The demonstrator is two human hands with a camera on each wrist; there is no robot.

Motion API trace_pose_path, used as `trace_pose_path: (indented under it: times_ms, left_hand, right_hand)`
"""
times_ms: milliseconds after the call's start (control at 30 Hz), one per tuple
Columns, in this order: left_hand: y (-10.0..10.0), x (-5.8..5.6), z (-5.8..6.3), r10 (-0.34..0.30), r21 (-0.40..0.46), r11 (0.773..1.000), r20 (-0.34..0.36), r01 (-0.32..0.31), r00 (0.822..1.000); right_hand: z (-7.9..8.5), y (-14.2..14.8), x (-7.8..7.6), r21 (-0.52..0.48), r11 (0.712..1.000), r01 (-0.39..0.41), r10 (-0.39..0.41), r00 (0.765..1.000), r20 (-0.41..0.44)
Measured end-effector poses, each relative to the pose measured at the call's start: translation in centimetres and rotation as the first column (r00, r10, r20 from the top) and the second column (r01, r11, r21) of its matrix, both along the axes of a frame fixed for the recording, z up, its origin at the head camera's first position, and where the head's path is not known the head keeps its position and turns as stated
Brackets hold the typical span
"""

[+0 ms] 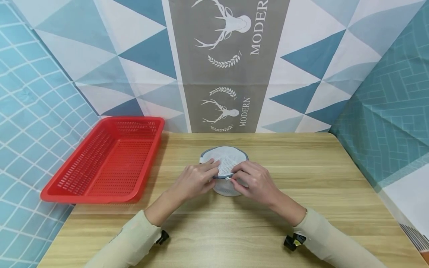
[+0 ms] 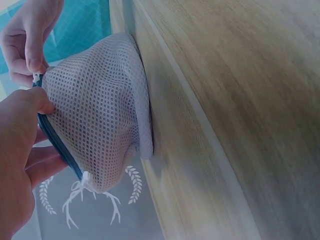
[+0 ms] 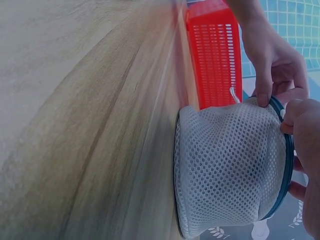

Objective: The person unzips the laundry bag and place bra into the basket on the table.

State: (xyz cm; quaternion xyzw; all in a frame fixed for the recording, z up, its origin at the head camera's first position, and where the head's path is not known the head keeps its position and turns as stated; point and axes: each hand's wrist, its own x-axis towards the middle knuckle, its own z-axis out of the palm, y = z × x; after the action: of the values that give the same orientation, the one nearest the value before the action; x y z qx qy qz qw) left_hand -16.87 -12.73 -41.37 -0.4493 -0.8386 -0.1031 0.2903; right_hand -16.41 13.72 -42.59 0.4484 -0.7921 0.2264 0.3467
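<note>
A white mesh laundry bag [image 1: 225, 158] with a blue-grey zippered rim stands on the wooden table, its round top toward the head camera. My left hand [image 1: 196, 179] pinches the rim at the near left, thumb on the mesh side [image 2: 95, 100] and fingers beyond the zipper. With thumb and finger, my right hand [image 1: 256, 182] pinches the rim by the white zipper pull [image 1: 228, 178]. Both hands are close together in the right wrist view, where the bag's side [image 3: 230, 165] bulges out between rim and table. The bag's inside is hidden.
A red plastic basket [image 1: 147, 163] with perforated sides stands at the table's left. The wooden tabletop [image 1: 301, 163] extends around the bag. Behind it hangs a patterned cloth [image 1: 228, 67] with deer heads, and tiled-pattern cloths flank both sides.
</note>
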Motion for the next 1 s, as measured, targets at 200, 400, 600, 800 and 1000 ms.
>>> trace_pose_path:
  times_ms: [200, 400, 600, 800, 1000]
  left_hand:
    - [-0.05, 0.05, -0.01, 0.018, 0.001, 1.000, -0.011, -0.018, 1.000]
    - [0.01, -0.08, -0.08, 0.032, 0.033, 0.999, -0.037, -0.031, 0.999]
    - [0.25, -0.07, 0.12, 0.026, 0.048, 0.999, -0.047, -0.024, 0.999]
    - [0.24, -0.03, 0.09, 0.013, 0.030, 0.999, -0.057, -0.011, 0.998]
    - [0.19, -0.08, 0.01, -0.005, 0.018, 1.000, -0.049, 0.006, 0.999]
  right_hand:
    - [0.07, 0.02, 0.02, 0.008, 1.000, 0.002, -0.002, 1.000, 0.005]
    - [0.14, -0.04, -0.01, 0.000, 1.000, -0.004, 0.004, 1.000, 0.004]
    - [0.08, -0.15, -0.19, -0.011, 1.000, -0.013, 0.013, 1.000, -0.013]
    - [-0.05, -0.14, -0.25, -0.026, 0.999, -0.034, 0.033, 0.999, -0.025]
    - [-0.13, -0.10, -0.34, -0.034, 0.999, -0.039, 0.038, 0.999, -0.038]
